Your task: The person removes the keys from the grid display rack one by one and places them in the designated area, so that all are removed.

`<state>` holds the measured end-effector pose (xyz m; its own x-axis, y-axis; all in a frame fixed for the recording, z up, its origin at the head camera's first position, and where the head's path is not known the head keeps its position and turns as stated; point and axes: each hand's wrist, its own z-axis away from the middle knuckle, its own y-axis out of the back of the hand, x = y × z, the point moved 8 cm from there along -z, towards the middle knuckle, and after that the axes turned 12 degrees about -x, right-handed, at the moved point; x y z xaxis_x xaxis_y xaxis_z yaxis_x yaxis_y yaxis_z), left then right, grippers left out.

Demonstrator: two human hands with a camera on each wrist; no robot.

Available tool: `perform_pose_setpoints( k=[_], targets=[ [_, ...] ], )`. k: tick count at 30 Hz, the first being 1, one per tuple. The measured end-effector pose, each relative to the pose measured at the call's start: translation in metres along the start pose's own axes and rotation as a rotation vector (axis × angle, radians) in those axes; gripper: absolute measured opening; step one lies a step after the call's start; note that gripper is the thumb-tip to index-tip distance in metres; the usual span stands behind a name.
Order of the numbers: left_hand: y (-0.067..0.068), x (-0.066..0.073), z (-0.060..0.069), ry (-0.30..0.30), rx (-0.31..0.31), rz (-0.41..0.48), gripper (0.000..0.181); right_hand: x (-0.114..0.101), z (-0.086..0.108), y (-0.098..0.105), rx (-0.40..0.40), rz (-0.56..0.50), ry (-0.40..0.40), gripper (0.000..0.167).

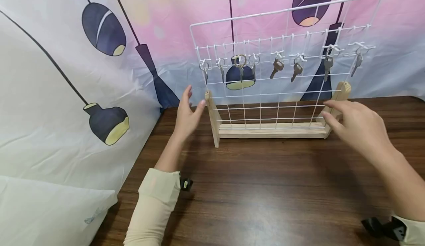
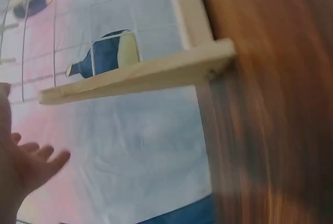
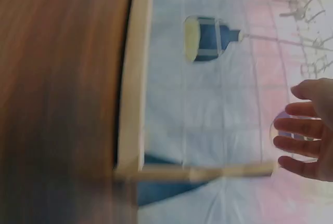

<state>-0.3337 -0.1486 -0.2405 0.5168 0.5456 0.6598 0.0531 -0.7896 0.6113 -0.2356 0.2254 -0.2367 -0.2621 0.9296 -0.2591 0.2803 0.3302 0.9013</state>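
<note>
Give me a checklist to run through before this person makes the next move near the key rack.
1. Rack upright on the table: ok, its wooden base stands there.
2. Keys hanging: ok, eight show on the hooks.
3. Left grip free: ok, open beside the rack, holding nothing.
4. Right grip touching the right post: cannot tell, its fingers are close to it.
5. Rack held from both sides: not ok, the left grip is apart from it.
6. Hooks firmly fixed: cannot tell from pictures.
</note>
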Motion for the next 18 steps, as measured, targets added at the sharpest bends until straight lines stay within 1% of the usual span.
perform_pose_setpoints(
  k=[2,3,5,7,9,12,15,18],
  targets=[
    [-0.002,-0.005,-0.011,0.006,0.019,0.224,0.057,-0.015,-0.007,0.005,0.058,-0.040,0.016,0.028],
    [-0.005,-0.009,-0.017,0.020,0.017,0.326,0.054,-0.024,-0.011,0.007,0.085,-0.057,0.032,0.027],
    [-0.012,-0.015,-0.026,0.056,0.013,0.467,0.049,-0.041,-0.019,0.009,0.131,-0.098,0.069,0.025],
    [-0.019,-0.020,-0.033,0.087,0.004,0.577,0.045,-0.057,-0.028,0.009,0.146,-0.128,0.107,0.025],
    [-0.027,-0.024,-0.038,0.100,-0.002,0.649,0.042,-0.072,-0.036,0.007,0.145,-0.157,0.144,0.025],
    [-0.033,-0.027,-0.043,0.077,0.011,0.703,0.037,-0.091,-0.048,0.003,0.126,-0.198,0.181,0.026],
    [-0.035,-0.027,-0.045,0.034,0.041,0.724,0.032,-0.108,-0.061,-0.003,0.099,-0.237,0.200,0.026],
    [-0.035,-0.027,-0.045,0.016,0.068,0.704,0.029,-0.124,-0.076,-0.010,0.066,-0.295,0.214,0.026]
  ],
)
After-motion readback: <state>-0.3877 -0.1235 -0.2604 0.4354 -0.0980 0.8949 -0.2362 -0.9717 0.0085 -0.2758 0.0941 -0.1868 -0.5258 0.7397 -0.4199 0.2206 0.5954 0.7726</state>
